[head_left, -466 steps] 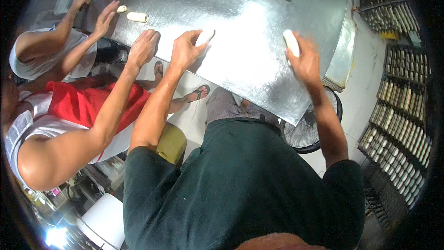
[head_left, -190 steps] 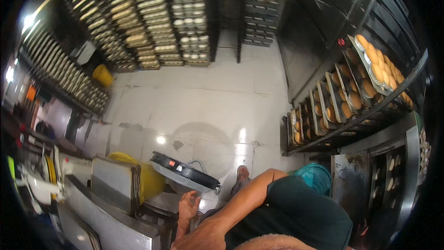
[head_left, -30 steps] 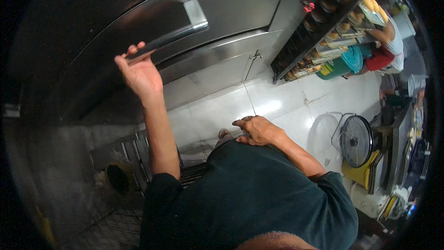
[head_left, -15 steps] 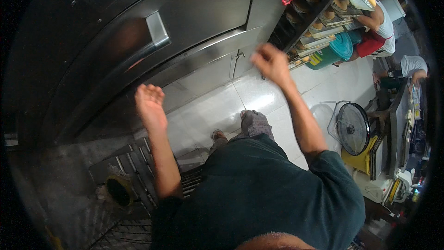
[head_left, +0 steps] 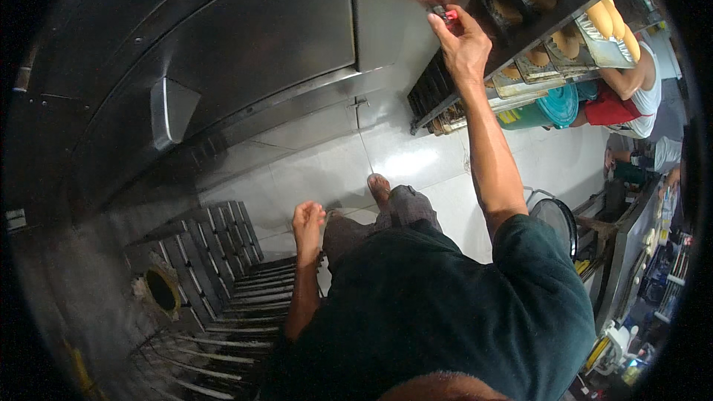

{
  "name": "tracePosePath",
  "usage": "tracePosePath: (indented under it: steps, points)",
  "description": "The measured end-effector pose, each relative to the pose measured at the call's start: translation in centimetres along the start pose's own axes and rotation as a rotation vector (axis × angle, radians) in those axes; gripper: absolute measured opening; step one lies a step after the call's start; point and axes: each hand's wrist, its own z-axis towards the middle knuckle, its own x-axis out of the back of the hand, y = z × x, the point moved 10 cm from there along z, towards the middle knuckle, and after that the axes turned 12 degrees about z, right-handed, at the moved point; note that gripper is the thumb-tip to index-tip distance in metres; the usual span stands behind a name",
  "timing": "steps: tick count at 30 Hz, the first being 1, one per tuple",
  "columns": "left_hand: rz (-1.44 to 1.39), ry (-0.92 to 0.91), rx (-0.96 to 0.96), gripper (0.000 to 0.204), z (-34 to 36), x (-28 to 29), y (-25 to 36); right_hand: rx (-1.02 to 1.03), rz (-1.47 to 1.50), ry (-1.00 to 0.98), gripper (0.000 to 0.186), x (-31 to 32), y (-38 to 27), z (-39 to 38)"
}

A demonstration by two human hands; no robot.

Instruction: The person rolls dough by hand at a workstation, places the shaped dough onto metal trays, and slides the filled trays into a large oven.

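My right hand (head_left: 466,48) is raised at the steel front of a large oven-like cabinet (head_left: 282,37), its fingers closed around a small red valve knob (head_left: 451,15). The fingers hide part of the knob, and its reflection shows on the metal. My left hand (head_left: 307,224) hangs low beside my left thigh, its fingers loosely bent and apart, with nothing visible in them. A bent metal handle (head_left: 169,113) on the cabinet door is to the left, away from both hands. Below the door is a small latch (head_left: 359,102).
On the right, close to my right forearm, stands a dark rack (head_left: 520,52) with trays of bread loaves (head_left: 609,21). Beyond it are a teal bin (head_left: 558,106) and two people. A round black-rimmed fan (head_left: 553,224) stands at right. At lower left is a slatted metal rack (head_left: 223,241).
My right hand has moved up and forward and closed on the red valve knob. My left hand has dropped from in front of the cabinet to beside my thigh. The view has shifted.
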Motion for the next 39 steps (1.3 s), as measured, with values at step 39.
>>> tracePosePath:
  steps: [39]
  points:
    - [0.148,-0.029,-0.09,0.031,-11.1,-27.5,-3.3,0.083,0.181,-0.226,0.063,3.5,0.3,1.6]
